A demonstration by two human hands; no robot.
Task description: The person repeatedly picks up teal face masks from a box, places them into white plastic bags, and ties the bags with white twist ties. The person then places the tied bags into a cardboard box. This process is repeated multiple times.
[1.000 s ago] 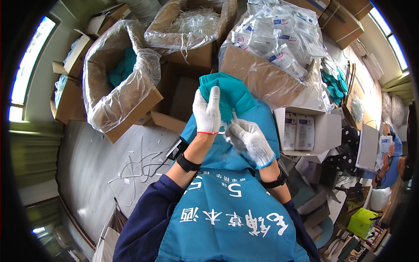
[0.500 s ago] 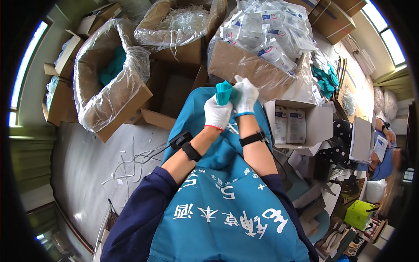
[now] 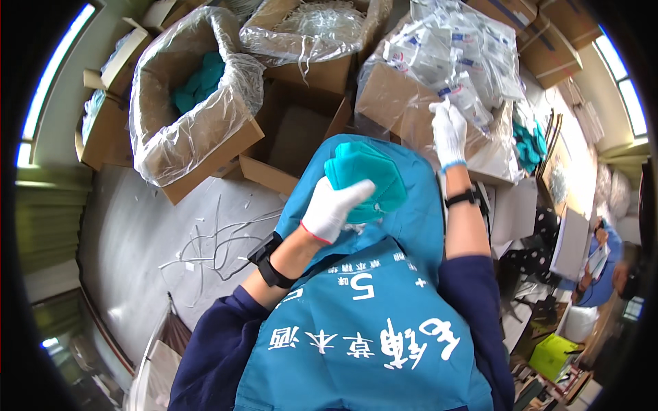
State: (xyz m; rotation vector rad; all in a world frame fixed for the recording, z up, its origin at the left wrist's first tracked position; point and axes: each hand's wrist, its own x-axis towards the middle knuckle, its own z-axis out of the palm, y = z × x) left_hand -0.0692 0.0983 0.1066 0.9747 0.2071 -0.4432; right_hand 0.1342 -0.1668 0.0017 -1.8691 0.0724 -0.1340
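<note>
The lined carton (image 3: 418, 89) heaped with clear packets (image 3: 466, 48) sits ahead on the right, and the right hand (image 3: 449, 130) reaches up into it, fingers spread on a packet; best pinch one packet cleanly. The left hand (image 3: 332, 209) grips a stack of teal masks (image 3: 367, 178) above the apron. Half a second earlier both hands met at the masks; now the right has parted

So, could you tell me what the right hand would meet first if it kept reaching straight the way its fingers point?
Most likely the clear plastic packets heaped in the cardboard box; the right hand already seems to touch them, though depth is unclear.
</note>
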